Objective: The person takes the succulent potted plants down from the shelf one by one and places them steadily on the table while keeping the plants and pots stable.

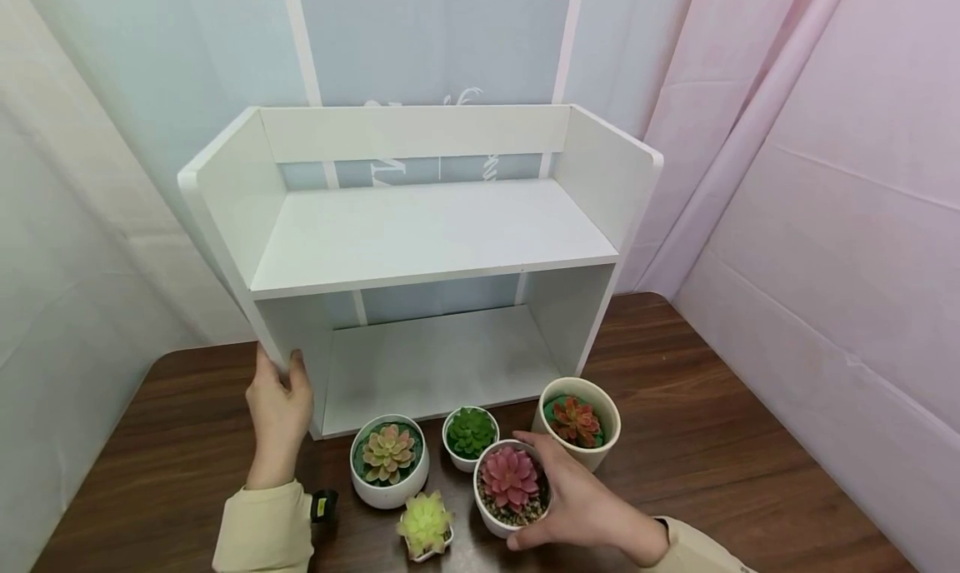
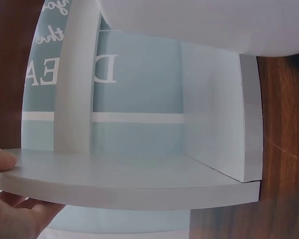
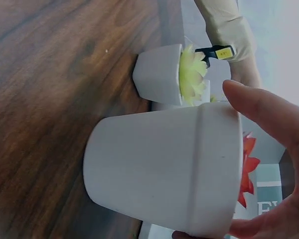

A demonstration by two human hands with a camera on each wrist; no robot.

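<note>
A white two-tier shelf stands on the table, and my left hand grips the lower front edge of its left side panel. In the left wrist view, the thumb and fingers are on opposite faces of that board. My right hand holds a white pot with a pink succulent by the rim, thumb on the near side and fingers on the far side. The same white pot fills the middle of the right wrist view; I cannot tell whether its base touches the table.
Before the shelf stand a white bowl-shaped pot with a peach succulent, a small pot with a green succulent, a cream pot with an orange-red succulent and a small pot with a yellow-green succulent. Curtains hang behind the wooden table.
</note>
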